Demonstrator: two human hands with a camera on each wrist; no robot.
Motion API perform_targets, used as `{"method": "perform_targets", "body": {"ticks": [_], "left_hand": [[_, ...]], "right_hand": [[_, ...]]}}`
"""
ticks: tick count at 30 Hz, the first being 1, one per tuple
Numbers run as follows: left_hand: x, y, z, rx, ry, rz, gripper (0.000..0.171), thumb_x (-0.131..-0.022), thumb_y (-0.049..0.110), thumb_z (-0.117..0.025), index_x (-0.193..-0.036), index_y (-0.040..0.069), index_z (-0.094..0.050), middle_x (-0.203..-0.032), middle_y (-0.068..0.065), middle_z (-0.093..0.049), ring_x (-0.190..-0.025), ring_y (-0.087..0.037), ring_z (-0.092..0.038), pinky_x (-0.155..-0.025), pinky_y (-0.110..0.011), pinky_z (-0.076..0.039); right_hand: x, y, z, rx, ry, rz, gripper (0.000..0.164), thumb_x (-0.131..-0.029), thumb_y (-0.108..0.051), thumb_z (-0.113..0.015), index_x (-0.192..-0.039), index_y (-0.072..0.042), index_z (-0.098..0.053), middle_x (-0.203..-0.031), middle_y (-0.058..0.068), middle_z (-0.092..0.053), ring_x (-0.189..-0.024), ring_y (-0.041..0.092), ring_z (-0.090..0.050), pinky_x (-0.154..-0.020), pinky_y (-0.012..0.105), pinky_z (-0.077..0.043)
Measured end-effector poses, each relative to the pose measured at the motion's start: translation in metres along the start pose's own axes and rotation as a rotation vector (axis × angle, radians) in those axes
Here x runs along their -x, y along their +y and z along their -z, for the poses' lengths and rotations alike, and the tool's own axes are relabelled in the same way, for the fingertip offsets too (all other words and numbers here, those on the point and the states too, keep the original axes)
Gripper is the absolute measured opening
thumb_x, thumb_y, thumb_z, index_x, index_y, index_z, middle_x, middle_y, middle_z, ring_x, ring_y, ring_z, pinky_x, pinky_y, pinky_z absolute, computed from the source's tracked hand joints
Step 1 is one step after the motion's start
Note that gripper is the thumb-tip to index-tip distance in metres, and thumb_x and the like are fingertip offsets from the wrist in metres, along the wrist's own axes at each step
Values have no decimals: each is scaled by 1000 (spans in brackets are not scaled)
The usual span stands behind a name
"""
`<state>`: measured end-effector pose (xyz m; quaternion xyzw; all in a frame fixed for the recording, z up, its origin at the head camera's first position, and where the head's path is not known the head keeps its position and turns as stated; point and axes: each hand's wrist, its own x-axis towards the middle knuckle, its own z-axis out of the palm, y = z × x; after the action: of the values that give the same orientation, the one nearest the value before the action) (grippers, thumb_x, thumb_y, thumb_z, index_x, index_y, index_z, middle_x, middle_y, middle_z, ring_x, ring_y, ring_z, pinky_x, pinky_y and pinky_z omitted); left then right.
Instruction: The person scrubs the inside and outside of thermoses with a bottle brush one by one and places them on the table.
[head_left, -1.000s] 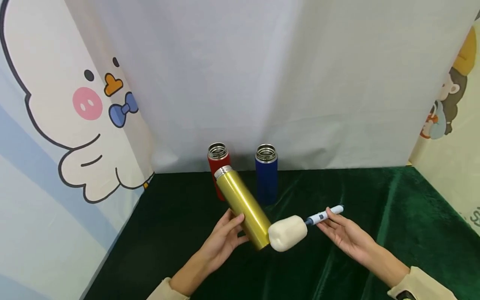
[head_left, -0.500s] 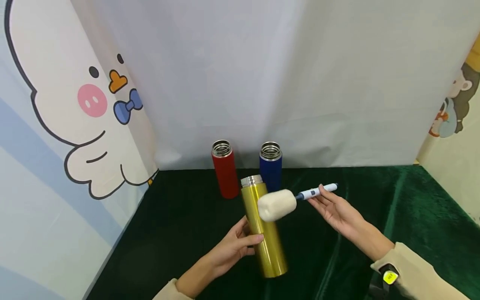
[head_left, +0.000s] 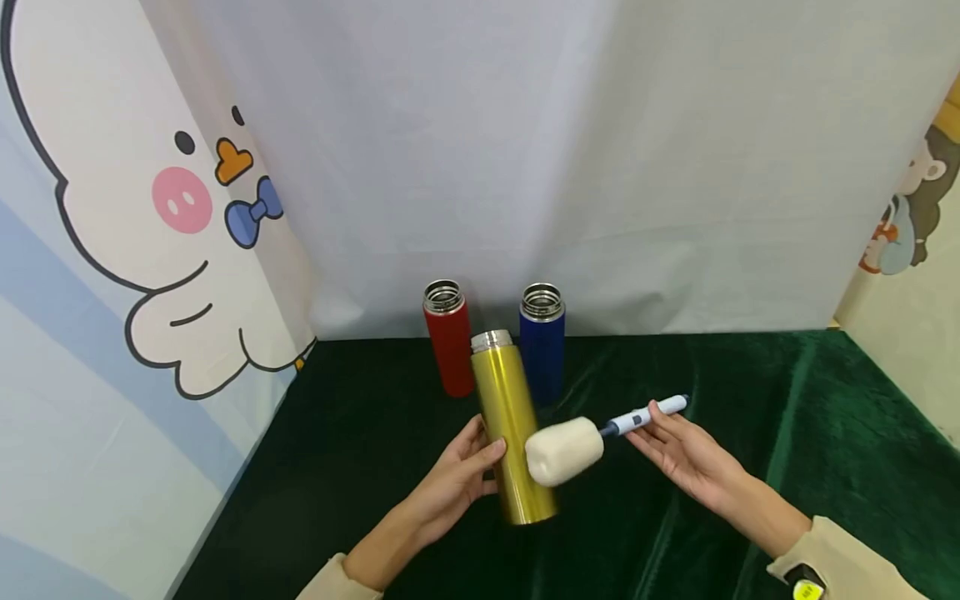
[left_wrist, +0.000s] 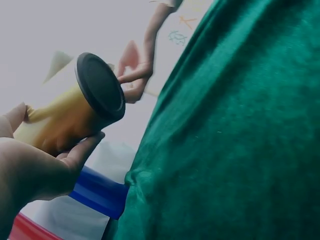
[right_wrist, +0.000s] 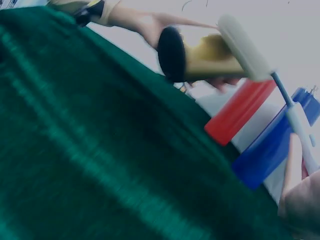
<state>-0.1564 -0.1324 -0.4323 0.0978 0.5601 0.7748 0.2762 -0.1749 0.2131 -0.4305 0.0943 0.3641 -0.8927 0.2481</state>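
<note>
While the left hand [head_left: 459,477] grips the gold flask [head_left: 512,433], the right hand [head_left: 678,450] pinches the sponge brush [head_left: 564,451] against its side; outside scrubbing seems underway, calling next for steady strokes.

On the tabletop [head_left: 750,400], two open flasks stand upright side by side just before the back curtain [head_left: 525,167], the left flask [head_left: 449,346] near the right flask [head_left: 543,337] but apart from it. Before and between them a third flask [head_left: 510,433] is held off the tabletop, tilted slightly, with the left hand [head_left: 453,479] gripping its left side. The sponge brush [head_left: 566,448] lies across its lower right side, the head touching the flask and the handle running out rightward into the right hand [head_left: 682,454].
</note>
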Motion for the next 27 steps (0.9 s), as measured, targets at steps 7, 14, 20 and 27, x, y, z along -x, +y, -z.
{"method": "perform_targets", "body": {"ticks": [7,14,20,27], "left_hand": [[-3,8,-1,137,-16,-37,59,-109,25,-47,-159,22,-16,-142,1,-48,-130,-17,-53,-108,-44,-47],[-2,3,-4,202,-38,-14,61,-109,24,-45,-160,29,-12,-139,3,-51,-128,-16,-55,-111,-44,-44],[-1,-5,-5,19,-54,30,61,-107,22,-52,-160,19,-22,-144,-4,-50,-127,-17,-57,-109,-48,-47],[2,-5,-5,-73,-100,59,61,-107,26,-52,-160,21,-21,-152,-13,-45,-129,-23,-57,-104,-48,-52]], "right_hand": [[4,6,17,215,-24,-5,27,-109,-31,-44,-131,-18,-33,-118,-3,-60,-110,7,-65,-101,25,-54],[-7,-6,1,213,-12,34,17,-109,-32,-47,-120,-19,-49,-111,-5,-65,-106,6,-67,-98,24,-56],[-16,-18,-28,12,-16,55,21,-107,-23,-49,-126,-19,-41,-112,2,-68,-105,12,-71,-101,25,-54],[-17,-27,-42,-250,-42,78,18,-105,-16,-54,-121,-8,-52,-114,12,-69,-103,24,-75,-108,25,-48]]}}
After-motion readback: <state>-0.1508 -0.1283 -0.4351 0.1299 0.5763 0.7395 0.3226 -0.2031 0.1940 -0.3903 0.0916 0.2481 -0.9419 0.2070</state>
